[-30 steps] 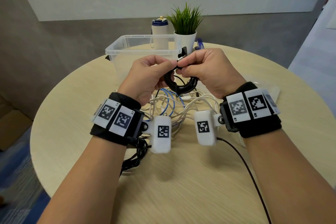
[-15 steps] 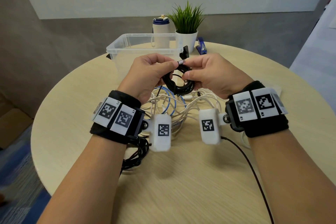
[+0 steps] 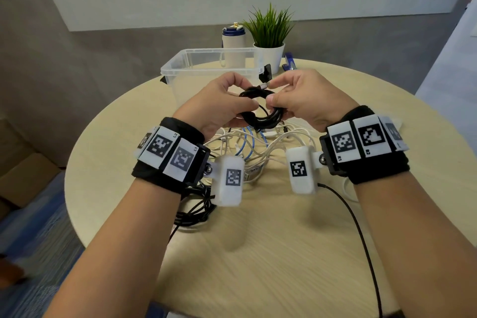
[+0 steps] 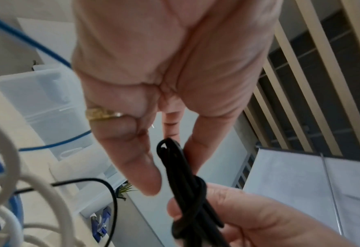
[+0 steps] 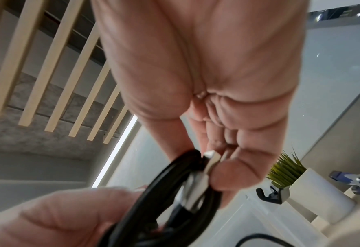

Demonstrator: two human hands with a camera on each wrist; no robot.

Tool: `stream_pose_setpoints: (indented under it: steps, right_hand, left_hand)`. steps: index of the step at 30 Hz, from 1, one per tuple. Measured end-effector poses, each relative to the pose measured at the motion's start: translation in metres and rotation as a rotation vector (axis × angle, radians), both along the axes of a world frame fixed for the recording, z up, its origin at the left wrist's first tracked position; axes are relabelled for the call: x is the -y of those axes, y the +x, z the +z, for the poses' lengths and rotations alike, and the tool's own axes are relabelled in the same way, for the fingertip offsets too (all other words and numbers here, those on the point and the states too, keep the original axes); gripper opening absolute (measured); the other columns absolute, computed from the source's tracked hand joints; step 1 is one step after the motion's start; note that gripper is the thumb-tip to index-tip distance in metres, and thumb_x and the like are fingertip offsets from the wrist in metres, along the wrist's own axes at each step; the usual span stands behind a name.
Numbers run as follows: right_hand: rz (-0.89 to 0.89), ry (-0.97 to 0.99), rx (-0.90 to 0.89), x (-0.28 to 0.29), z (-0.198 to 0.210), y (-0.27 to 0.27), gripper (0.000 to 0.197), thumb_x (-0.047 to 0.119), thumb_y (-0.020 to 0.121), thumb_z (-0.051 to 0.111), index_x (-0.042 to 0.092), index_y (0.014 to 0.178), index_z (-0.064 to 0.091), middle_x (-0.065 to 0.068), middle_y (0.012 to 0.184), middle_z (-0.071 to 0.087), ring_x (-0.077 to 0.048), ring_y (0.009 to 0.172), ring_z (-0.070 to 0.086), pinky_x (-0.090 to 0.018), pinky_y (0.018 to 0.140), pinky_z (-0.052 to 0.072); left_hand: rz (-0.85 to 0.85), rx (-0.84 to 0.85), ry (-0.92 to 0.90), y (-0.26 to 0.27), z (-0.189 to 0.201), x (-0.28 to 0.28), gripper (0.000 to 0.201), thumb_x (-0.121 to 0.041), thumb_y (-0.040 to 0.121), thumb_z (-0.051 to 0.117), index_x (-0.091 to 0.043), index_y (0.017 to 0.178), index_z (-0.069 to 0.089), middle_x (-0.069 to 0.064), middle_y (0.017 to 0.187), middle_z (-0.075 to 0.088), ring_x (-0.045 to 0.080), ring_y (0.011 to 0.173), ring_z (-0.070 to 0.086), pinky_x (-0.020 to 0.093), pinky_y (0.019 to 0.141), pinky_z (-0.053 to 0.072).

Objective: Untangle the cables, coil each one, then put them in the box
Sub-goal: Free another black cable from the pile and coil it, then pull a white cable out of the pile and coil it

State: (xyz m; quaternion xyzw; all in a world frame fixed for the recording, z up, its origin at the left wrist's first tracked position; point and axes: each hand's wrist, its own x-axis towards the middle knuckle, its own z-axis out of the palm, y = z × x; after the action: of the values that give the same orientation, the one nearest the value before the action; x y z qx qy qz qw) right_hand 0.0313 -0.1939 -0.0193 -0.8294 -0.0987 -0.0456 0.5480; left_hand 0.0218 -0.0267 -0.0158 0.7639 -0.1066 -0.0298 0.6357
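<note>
Both hands hold a coiled black cable (image 3: pixel 260 113) in the air above a tangle of white and blue cables (image 3: pixel 258 147) on the round table. My left hand (image 3: pixel 249 97) grips the coil's left side between thumb and fingers. My right hand (image 3: pixel 271 91) pinches the cable's silver plug (image 3: pixel 263 84) at the top of the coil, and its thumb presses on the strands. In the right wrist view the plug (image 5: pixel 204 170) lies across the black loops (image 5: pixel 153 200). The clear plastic box (image 3: pixel 206 70) stands just behind the hands.
A second heap of black cable (image 3: pixel 196 204) lies under my left wrist. Behind the box stand a white bottle (image 3: pixel 233 44), a potted plant (image 3: pixel 269 33) and a blue stapler (image 3: pixel 289 62). A thin black lead (image 3: pixel 361 240) runs from my right wrist toward me.
The silver plug was at my left fingertips; now my right fingers pinch it over the coil. The coil has tipped flatter, and both hands sit slightly lower.
</note>
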Motion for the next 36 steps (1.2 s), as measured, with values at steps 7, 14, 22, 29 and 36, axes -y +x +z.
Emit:
stream_pose_setpoints:
  steps: [7, 14, 22, 29, 36]
  right_hand:
    - [0.127, -0.046, -0.143, -0.011, 0.009, -0.025, 0.01, -0.002, 0.081, 0.067, 0.004, 0.077, 0.061, -0.015, 0.072, 0.064, -0.02, 0.06, 0.063, -0.031, 0.054, 0.053]
    - [0.267, -0.242, -0.285, -0.023, 0.009, -0.046, 0.015, 0.006, 0.09, 0.06, -0.001, 0.103, 0.063, -0.02, 0.087, 0.068, -0.026, 0.073, 0.067, -0.037, 0.073, 0.06]
    - [0.163, -0.623, -0.196, -0.033, 0.002, -0.041, 0.019, 0.021, 0.091, 0.061, 0.005, 0.098, 0.066, -0.01, 0.087, 0.07, -0.019, 0.071, 0.068, -0.032, 0.066, 0.058]
    - [0.166, -0.81, -0.183, -0.042, 0.001, -0.041, 0.018, 0.016, 0.094, 0.05, 0.005, 0.093, 0.063, -0.004, 0.077, 0.065, -0.016, 0.064, 0.059, -0.021, 0.048, 0.044]
    - [0.078, -0.419, -0.096, -0.03, 0.011, -0.033, 0.022, 0.008, 0.095, 0.033, 0.001, 0.094, 0.055, -0.014, 0.09, 0.069, -0.018, 0.065, 0.06, -0.021, 0.046, 0.047]
  left_hand:
    - [0.095, 0.098, 0.32, -0.017, 0.005, -0.018, 0.018, -0.003, 0.081, 0.069, -0.013, 0.075, 0.055, 0.014, 0.076, 0.066, 0.024, 0.065, 0.065, 0.035, 0.064, 0.059]
    - [-0.027, -0.061, 0.48, -0.043, 0.007, -0.036, 0.018, -0.004, 0.083, 0.068, -0.015, 0.086, 0.054, 0.017, 0.081, 0.068, 0.017, 0.054, 0.064, 0.019, 0.047, 0.051]
    - [-0.203, -0.225, 0.719, -0.069, -0.017, -0.044, 0.02, -0.003, 0.083, 0.067, -0.015, 0.084, 0.051, 0.011, 0.077, 0.069, 0.02, 0.061, 0.063, 0.027, 0.065, 0.054]
    - [-0.242, -0.268, 0.84, -0.074, -0.029, -0.043, 0.02, -0.006, 0.08, 0.072, -0.014, 0.082, 0.053, 0.011, 0.076, 0.068, 0.016, 0.057, 0.065, 0.021, 0.057, 0.054]
    - [-0.264, -0.216, 0.933, -0.071, -0.028, -0.041, 0.026, -0.017, 0.073, 0.08, -0.016, 0.083, 0.056, 0.008, 0.077, 0.068, 0.011, 0.056, 0.063, 0.021, 0.058, 0.054]
